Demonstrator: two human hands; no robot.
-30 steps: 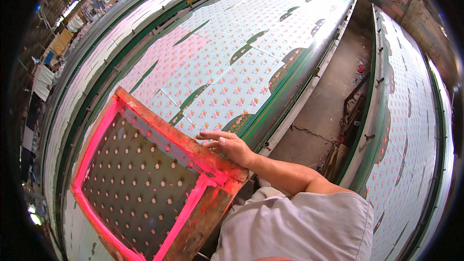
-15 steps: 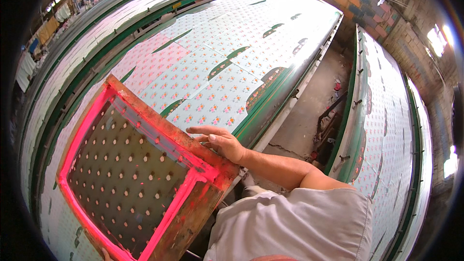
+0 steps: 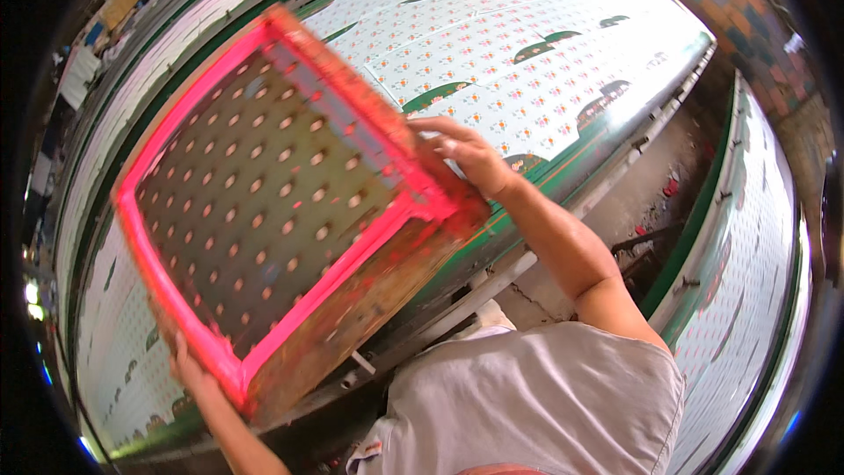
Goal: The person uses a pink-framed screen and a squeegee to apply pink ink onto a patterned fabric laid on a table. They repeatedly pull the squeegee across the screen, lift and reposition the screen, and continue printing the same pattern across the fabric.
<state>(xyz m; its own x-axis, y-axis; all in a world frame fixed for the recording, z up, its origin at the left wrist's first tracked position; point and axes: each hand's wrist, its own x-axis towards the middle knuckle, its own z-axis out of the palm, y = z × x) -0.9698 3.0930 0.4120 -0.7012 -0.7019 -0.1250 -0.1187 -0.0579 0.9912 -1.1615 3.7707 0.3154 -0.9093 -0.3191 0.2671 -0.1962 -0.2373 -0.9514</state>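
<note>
Pretty sure this is a textile printing workshop, the hand-screen kind; a long table [image 3: 563, 180] stretches off into the distance, green along its edge with little pegs [image 3: 640, 142] sticking out of the side rail, and pale cut pieces [image 3: 519, 114] covered in tiny flower prints lie all over it; there's another long table [image 3: 694, 255] over on the right, loaded much the same way; the big giveaway is the wood-framed dotted screen [image 3: 272, 185] with hot pink colour [image 3: 327, 287] smeared round its border; add a grubby floor [image 3: 673, 145] with scraps between the tables, a patchwork-coloured block wall [image 3: 734, 13] and cloths [image 3: 79, 75] hanging far left
</note>
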